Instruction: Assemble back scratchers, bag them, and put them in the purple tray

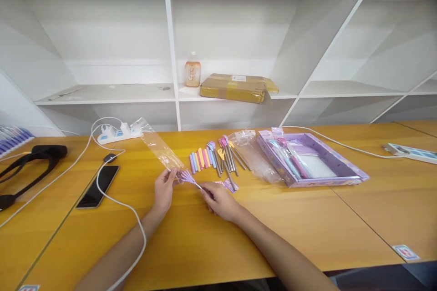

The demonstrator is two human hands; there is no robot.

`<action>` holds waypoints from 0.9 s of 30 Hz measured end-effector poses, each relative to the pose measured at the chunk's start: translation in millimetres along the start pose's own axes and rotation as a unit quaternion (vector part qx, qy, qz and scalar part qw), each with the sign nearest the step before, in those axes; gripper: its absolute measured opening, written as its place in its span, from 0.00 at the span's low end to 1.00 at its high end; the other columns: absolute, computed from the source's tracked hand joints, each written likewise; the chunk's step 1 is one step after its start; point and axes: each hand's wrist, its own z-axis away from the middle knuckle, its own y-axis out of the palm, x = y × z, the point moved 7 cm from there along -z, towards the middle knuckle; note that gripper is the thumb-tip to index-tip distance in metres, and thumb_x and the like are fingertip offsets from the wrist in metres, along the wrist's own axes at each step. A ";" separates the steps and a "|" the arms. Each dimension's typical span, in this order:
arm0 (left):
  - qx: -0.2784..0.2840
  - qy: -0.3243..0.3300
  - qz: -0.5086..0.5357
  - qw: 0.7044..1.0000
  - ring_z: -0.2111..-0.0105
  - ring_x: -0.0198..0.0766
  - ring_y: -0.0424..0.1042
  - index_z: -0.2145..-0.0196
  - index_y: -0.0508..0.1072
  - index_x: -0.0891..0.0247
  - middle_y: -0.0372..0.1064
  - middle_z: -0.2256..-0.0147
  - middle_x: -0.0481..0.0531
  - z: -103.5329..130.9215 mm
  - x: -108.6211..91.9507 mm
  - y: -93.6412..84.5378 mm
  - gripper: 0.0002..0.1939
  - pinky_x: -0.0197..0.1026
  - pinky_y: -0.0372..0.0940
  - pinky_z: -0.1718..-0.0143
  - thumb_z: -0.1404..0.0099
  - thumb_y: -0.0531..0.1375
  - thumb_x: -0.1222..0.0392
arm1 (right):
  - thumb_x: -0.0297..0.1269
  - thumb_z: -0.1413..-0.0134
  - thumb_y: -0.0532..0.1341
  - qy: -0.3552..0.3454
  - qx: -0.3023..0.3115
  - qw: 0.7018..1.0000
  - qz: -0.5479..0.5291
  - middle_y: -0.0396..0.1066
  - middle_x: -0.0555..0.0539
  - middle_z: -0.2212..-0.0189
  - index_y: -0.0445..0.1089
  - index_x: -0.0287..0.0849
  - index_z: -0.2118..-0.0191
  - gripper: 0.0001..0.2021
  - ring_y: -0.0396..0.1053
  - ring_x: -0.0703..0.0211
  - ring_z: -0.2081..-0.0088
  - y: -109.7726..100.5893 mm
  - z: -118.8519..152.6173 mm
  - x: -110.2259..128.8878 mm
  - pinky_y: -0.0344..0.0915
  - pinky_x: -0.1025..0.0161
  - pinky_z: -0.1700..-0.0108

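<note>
Between the fingers of my left hand [164, 191] is the near end of a clear plastic bag [160, 145], which stretches away toward the power strip. My right hand [218, 200] is closed around the metal rod of a back scratcher [187, 176]. Its purple hand-shaped head points left, right at the bag's end by my left fingers; whether it is inside the bag I cannot tell. Just beyond lie a row of coloured handle sleeves [203, 159] and several metal rods with hand-shaped heads [229, 152]. Small purple cards [232, 185] lie near my right hand.
At right, a purple box [341, 166] holds bagged back scratchers [290, 159], with empty clear bags [259, 154] beside it. A phone [99, 186], a white cable [128, 207] and a power strip [119, 132] lie left. The shelf holds a bottle [193, 72] and a taped parcel [235, 87].
</note>
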 end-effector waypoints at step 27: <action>0.116 -0.083 0.034 0.989 0.62 0.42 0.81 0.56 0.80 0.63 0.81 0.60 0.54 15.1 -6.3 26.3 0.24 0.46 0.80 0.58 0.43 0.77 0.45 | 0.58 0.28 0.57 0.050 0.014 0.985 -0.162 0.68 0.55 0.75 0.72 0.42 0.54 0.21 0.69 0.65 0.81 5.8 3.2 -14.0 0.64 0.69 0.82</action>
